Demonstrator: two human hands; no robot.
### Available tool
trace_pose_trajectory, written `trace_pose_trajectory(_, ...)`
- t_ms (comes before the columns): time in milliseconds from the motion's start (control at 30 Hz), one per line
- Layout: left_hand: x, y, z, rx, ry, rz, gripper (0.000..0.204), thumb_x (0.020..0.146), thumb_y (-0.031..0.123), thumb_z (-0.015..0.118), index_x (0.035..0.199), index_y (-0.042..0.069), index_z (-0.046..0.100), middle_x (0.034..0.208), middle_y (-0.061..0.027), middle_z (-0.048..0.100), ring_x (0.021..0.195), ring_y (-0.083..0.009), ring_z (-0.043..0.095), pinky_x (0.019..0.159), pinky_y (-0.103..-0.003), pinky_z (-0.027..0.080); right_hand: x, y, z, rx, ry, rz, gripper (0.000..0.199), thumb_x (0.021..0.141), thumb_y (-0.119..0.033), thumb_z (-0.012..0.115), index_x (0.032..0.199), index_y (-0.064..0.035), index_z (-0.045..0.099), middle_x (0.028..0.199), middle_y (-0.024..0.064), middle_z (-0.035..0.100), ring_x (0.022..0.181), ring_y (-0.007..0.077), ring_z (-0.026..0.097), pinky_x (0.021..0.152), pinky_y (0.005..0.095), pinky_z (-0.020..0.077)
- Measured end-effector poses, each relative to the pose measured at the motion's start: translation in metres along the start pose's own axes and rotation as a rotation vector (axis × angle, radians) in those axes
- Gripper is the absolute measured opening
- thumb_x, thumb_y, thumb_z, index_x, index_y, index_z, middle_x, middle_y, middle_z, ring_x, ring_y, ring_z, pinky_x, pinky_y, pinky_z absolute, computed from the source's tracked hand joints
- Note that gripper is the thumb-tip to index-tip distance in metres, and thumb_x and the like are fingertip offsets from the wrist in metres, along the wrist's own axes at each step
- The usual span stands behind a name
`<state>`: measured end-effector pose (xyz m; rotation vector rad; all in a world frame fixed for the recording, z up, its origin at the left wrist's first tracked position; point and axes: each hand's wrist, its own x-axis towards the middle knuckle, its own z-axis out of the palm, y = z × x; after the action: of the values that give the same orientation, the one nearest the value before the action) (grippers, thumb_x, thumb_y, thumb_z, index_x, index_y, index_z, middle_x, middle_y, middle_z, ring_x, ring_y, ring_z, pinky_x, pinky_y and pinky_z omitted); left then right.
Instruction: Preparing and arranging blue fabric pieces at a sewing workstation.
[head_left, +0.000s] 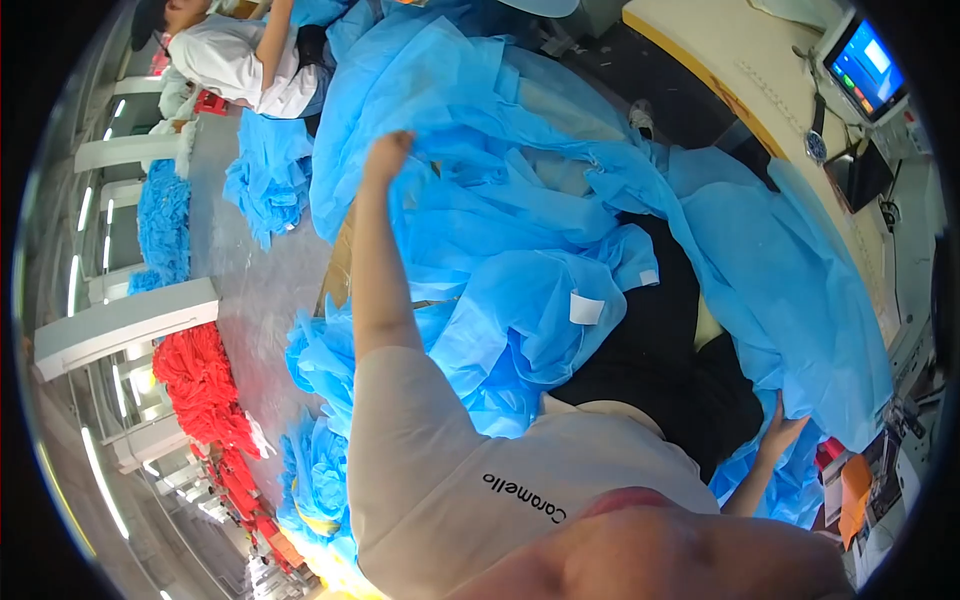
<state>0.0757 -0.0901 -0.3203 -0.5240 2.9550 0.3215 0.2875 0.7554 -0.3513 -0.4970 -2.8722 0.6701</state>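
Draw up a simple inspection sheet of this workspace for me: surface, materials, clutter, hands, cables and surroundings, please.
Surface: cream tabletop with a yellowish edge, at upper right.
Job's things: thin blue fabric, heaped in loose folds ahead of the person and partly over the lap; white tag on it.
Clutter: dark wristwatch-like item and flat dark object on the tabletop.
Hands: left hand curled at the fabric, grip unclear; right hand at its edge, grip unclear.
Cables: dark cable near the flat object.
Surroundings: lit screen, co-worker in white, red fabric pile.
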Motion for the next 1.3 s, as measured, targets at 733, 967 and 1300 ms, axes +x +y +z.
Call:
trace_pose_trajectory(733,-0.095,0.242,-0.249,-1.595,0.177,0.151,0.017,0.081,0.023,0.066,0.081,0.006,0.065,0.099,-0.0044,0.062,0.085,-0.0167,0.058,0.070,-0.028,0.046,-0.071,-0.090,-0.249,-0.170,0.115,-0.055,0.033,0.087,-0.007,0.055,0.119,0.0021,0.056,0.118,0.0170,0.059,0.102,0.0290,0.060,0.087,0.0358,0.0479)
trace_pose_trajectory(967,-0.163,0.406,-0.251,-1.070,0.002,0.667,0.016,0.087,0.006,0.052,0.096,-0.003,0.062,0.091,-0.0107,0.063,0.080,-0.0225,0.063,0.072,-0.032,0.052,0.005,-0.509,0.026,1.090,-0.023,-0.594,0.060,0.080,-0.024,0.070,0.130,-0.0037,0.042,0.123,0.0121,0.051,0.114,0.0229,0.048,0.095,0.0368,0.0386)
trace_pose_trajectory(1300,-0.262,0.396,-0.124,-0.109,-0.202,1.307,0.019,0.068,0.012,0.071,0.078,0.007,0.056,0.083,-0.0078,0.057,0.078,-0.0276,0.058,0.066,-0.042,0.044,0.059,-0.203,-0.107,0.762,-0.043,-0.071,0.012,0.089,-0.008,0.055,0.099,0.0001,0.058,0.082,0.0019,0.062,0.077,0.0102,0.056,0.070,0.0223,0.0433)
